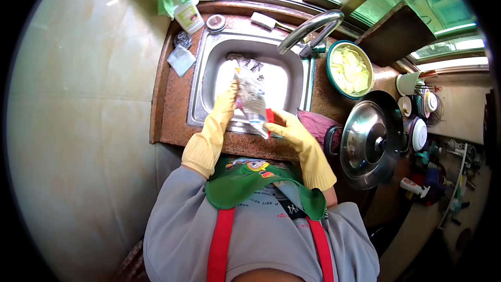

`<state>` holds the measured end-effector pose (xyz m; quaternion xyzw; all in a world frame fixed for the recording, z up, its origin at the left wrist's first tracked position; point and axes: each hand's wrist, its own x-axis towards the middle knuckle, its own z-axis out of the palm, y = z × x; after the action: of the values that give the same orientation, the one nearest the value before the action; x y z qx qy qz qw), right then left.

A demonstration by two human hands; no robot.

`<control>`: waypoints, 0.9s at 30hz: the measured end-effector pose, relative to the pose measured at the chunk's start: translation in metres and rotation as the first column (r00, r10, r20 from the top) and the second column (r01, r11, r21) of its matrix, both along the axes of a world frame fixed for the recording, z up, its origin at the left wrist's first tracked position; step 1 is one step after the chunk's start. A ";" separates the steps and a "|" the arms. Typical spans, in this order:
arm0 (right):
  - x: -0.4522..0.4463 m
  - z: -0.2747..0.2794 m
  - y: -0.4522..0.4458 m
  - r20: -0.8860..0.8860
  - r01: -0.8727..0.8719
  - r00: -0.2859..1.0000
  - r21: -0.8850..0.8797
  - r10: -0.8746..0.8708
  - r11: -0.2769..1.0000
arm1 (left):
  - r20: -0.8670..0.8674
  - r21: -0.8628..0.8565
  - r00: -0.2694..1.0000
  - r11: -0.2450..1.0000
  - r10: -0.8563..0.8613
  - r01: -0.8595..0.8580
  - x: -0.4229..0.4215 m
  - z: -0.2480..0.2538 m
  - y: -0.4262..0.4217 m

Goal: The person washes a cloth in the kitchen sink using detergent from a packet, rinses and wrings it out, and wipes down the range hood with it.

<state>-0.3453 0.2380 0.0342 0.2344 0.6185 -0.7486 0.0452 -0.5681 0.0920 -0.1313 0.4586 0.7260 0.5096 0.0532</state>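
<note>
Above the sink (pixel 198 94) I hold a shiny, partly see-through plastic packet (pixel 251 99) with a red edge. My left hand (pixel 226 103), in a yellow rubber glove, is closed around the packet's left side. The gloved right hand (pixel 284 126) pinches its lower right end by the red strip. What the packet contains is blurred. Behind it, near the far wall of the basin, lies something dark and glistening (pixel 254 64) that I cannot make out. The curved metal faucet (pixel 315 26) hangs over the basin's right back corner.
At the sink's left lie a blue cloth (pixel 181 60), a scouring pad (pixel 182 40) and a white bottle (pixel 188 18). Behind it is a brush (pixel 264 20). To the right stand a bowl of pale green slices (pixel 349 69) and a lidded wok (pixel 365 136).
</note>
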 end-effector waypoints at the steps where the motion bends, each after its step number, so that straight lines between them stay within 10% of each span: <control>1: -0.003 0.004 0.018 -0.032 -0.010 0.999 -0.006 0.010 1.000 | 0.184 0.033 0.983 0.999 0.028 -0.034 0.000 0.015 -0.005; 3: -0.017 0.010 0.051 0.071 0.346 0.932 0.126 -0.356 0.930 | 0.201 -0.133 0.974 0.988 0.102 -0.076 -0.011 0.013 -0.014; 5: -0.048 0.020 0.085 -0.001 0.804 0.583 0.145 -0.813 0.576 | 0.368 -0.140 0.928 0.990 0.059 -0.007 -0.022 0.008 -0.015; 7: -0.067 0.017 0.147 -0.126 0.873 0.460 0.247 -0.879 0.422 | 0.253 -0.199 0.967 0.980 0.041 0.011 -0.029 0.010 -0.014; 10: -0.099 0.008 0.242 -0.288 0.655 0.522 0.739 -0.802 0.161 | 0.076 -0.218 0.997 0.976 0.007 0.010 -0.037 -0.002 -0.012; 11: -0.109 0.016 0.262 -0.224 0.501 0.646 0.845 -0.729 0.184 | 0.356 -0.207 0.933 0.978 0.050 0.026 -0.037 -0.003 -0.010; 13: -0.133 0.022 0.290 0.094 0.038 0.770 0.981 -0.631 0.192 | 0.912 -0.045 0.404 0.995 0.079 -0.091 -0.033 0.002 -0.001; 16: -0.147 0.012 0.302 0.335 -0.366 0.815 0.930 -0.473 0.029 | 0.762 -0.049 0.636 0.990 0.122 -0.132 -0.025 0.019 -0.002; 27: -0.163 0.003 0.301 0.301 -0.245 0.782 0.954 -0.546 0.174 | 0.787 -0.025 0.591 0.966 0.177 -0.257 -0.031 0.019 -0.057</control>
<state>-0.5085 0.5390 0.0369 0.4928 0.8678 -0.0636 -0.0041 -0.5995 0.0353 -0.1124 0.1005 0.6559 0.6934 0.2808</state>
